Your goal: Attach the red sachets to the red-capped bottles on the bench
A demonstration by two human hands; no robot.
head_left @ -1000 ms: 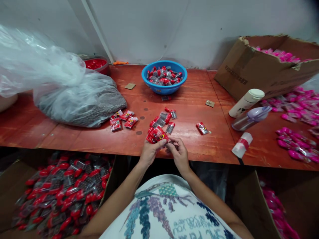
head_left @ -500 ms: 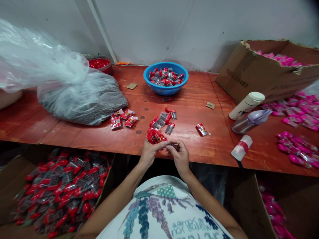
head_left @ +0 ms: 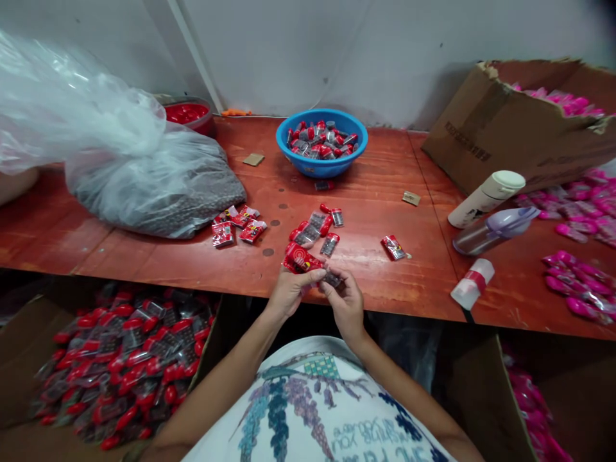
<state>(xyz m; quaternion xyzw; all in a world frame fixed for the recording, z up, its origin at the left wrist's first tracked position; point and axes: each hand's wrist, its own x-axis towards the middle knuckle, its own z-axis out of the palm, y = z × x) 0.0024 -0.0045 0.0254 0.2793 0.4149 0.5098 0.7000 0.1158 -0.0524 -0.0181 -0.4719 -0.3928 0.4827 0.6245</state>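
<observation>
My left hand [head_left: 287, 292] is closed on a red printed packet [head_left: 302, 258] at the table's front edge. Beside it, my right hand [head_left: 347, 300] pinches a small clear container with dark contents [head_left: 332, 278], at the packet's right end; whether it is partly inside the packet I cannot tell. Just beyond my hands lie several small red-capped clear containers [head_left: 330, 244] with dark contents. To the left rests a loose group of red printed packets [head_left: 223, 235]. A single red and dark packet [head_left: 393, 248] lies to the right.
A blue bowl [head_left: 321, 168] of red-capped containers stands at the back. Left is a big plastic bag [head_left: 158, 186]; below it, a carton holds red-capped containers [head_left: 129, 353]. To the right stand a white bottle [head_left: 484, 200], a purple-lidded bottle [head_left: 491, 231], a white roll [head_left: 472, 285] and a carton [head_left: 476, 144].
Both hands stay together at the table edge. The right fingers have shifted slightly, and more of the dark-filled container shows between them. The view has shifted slightly.
</observation>
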